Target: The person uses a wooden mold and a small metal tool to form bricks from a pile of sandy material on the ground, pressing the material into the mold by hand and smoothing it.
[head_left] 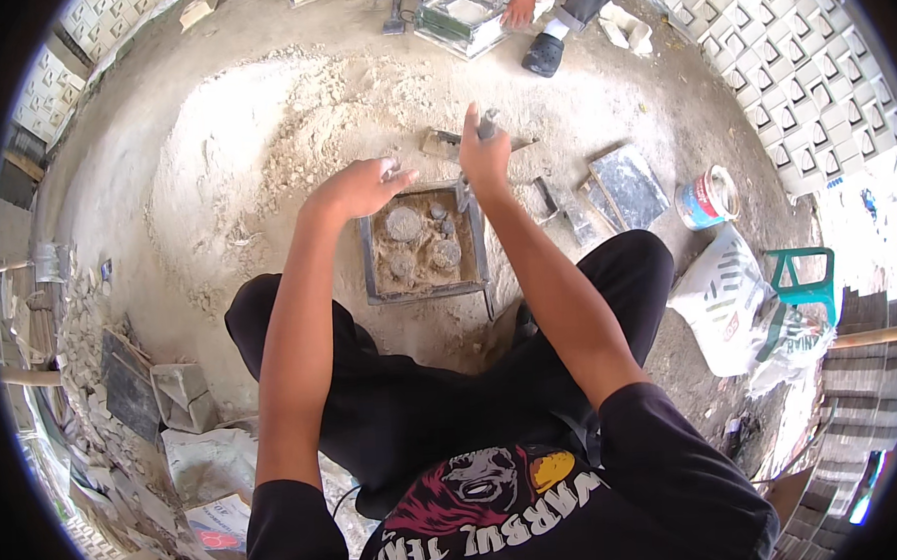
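Note:
On the ground between my legs sits a square mould frame [372,268], holding brown sandy mix with several round grey lumps [403,225] of different sizes. My left hand [357,192] hovers over the frame's far left corner, loosely bent, thumb apart from the fingers and whitish powder on the fingertips. Nothing clear shows in it. Beyond the far right corner, my right hand [485,161] is closed around the handle of a trowel [462,193], thumb pointing up. The trowel's grey metal part hangs down by the frame's edge, and my fist hides much of it.
Loose pale sand [302,126] spreads across the far left. To the right lie a small trowel [578,224], a dark board [633,187], a bucket [707,199], a white sack [720,303] and a green stool [807,282]. Another person's hand [520,10] touches a second mould [437,22].

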A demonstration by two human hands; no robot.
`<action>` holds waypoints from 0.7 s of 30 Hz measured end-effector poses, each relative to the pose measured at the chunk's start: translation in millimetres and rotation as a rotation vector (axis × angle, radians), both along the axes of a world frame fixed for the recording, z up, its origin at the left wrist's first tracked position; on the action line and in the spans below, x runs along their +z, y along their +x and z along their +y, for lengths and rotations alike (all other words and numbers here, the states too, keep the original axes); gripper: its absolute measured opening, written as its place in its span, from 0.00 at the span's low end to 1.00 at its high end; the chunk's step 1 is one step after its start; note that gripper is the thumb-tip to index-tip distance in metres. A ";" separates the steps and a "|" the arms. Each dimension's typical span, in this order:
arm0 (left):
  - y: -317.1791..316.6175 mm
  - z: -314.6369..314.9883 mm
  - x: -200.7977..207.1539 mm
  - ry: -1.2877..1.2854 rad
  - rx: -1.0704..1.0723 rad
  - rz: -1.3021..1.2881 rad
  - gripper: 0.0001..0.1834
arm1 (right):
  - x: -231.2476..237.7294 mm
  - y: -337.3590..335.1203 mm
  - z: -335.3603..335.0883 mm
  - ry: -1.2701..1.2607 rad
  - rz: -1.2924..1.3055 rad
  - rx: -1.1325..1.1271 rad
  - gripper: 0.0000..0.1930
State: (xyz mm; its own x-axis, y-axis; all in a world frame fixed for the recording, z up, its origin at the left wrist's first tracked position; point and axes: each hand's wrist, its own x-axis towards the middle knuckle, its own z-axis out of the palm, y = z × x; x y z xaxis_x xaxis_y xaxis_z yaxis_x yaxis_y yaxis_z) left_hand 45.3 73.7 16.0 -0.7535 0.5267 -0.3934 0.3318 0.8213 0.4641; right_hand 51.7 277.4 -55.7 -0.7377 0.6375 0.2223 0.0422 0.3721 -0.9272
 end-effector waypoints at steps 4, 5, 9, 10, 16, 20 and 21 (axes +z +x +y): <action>-4.6 -2.5 -2.8 0.004 0.002 0.000 0.43 | -3.1 -8.5 -2.4 -0.029 -0.094 -0.011 0.32; -4.6 -3.2 -7.9 -0.007 0.005 0.020 0.43 | -3.2 -4.0 -5.1 -0.016 -0.051 0.011 0.32; -3.8 8.5 5.3 0.026 -0.046 -0.011 0.40 | -23.3 -0.7 3.5 0.020 0.014 -0.012 0.33; -6.1 1.9 -2.6 0.073 -0.041 -0.017 0.36 | -9.9 -7.3 -0.6 -0.027 -0.022 0.006 0.34; -9.5 7.6 -12.7 -0.046 -0.118 0.030 0.28 | -0.1 -5.2 -8.2 -0.037 -0.107 0.042 0.34; -21.1 4.0 -20.2 -0.091 -0.065 0.051 0.28 | -4.8 13.7 -14.7 0.014 0.002 0.060 0.34; -21.1 6.9 -17.6 -0.105 -0.059 0.059 0.29 | -2.0 12.9 -11.8 -0.025 -0.038 0.072 0.34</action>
State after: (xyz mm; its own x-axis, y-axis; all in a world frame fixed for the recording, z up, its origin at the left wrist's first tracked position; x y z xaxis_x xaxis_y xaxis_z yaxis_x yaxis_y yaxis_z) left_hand 24.2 80.6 -1.6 -0.7458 0.5291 -0.4048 0.4052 0.8426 0.3546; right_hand 64.6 265.6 -57.7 -0.7897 0.5872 0.1779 0.0514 0.3521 -0.9345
